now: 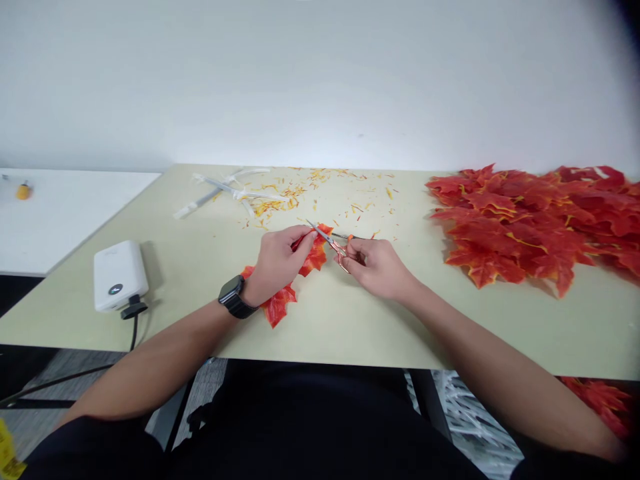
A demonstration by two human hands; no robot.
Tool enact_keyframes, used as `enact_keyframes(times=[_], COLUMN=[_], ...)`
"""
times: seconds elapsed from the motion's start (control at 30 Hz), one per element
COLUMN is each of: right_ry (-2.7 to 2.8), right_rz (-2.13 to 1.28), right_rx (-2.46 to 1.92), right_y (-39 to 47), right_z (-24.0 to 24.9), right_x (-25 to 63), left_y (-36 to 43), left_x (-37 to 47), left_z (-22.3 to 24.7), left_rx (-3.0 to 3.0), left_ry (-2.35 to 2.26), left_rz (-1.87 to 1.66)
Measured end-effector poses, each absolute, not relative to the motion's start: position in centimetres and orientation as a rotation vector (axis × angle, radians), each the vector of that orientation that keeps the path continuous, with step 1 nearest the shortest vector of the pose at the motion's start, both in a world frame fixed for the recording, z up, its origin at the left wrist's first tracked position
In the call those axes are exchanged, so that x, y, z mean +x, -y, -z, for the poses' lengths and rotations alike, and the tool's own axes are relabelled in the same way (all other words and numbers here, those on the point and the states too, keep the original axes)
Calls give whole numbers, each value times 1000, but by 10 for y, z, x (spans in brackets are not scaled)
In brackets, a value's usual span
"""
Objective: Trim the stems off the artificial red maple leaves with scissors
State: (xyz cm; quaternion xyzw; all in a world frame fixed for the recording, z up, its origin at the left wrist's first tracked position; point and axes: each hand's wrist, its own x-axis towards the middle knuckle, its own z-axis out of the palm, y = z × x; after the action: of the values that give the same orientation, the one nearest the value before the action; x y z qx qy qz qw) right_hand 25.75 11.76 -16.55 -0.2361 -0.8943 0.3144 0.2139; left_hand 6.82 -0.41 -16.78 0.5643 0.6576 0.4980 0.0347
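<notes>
Scissors are sitting in our right hand, which is gripping them by their copper-coloured handles. Their tips are pointing away from us, toward our left hand and just beside its thumb. With that left hand we are pinching a red leaf between thumb and fingers, and the leaf is showing between our two hands, right by the blades. Another patch of red leaf is lying below the left wrist, where we are wearing a black watch; we are not able to tell whether we are seeing a separate piece. Beyond our hands, yellow and red scraps are lying scattered over the surface, with clear plastic strips lying farther left. Well right of the right hand, a pile of red leaves is covering part of the surface. Left of the left hand, a white box is resting, a black cable running from it.
</notes>
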Motion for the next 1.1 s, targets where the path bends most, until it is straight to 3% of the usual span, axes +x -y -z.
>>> enact_keyframes(times=[1.1], right_ry=[2507], right_rz=[-770], right_rx=[-687], right_y=[-115], right_z=[160], right_x=[257], left_y=[5], left_x=[69], left_z=[165], left_rx=[1774], left_ry=[-2017], left_rz=[-1511])
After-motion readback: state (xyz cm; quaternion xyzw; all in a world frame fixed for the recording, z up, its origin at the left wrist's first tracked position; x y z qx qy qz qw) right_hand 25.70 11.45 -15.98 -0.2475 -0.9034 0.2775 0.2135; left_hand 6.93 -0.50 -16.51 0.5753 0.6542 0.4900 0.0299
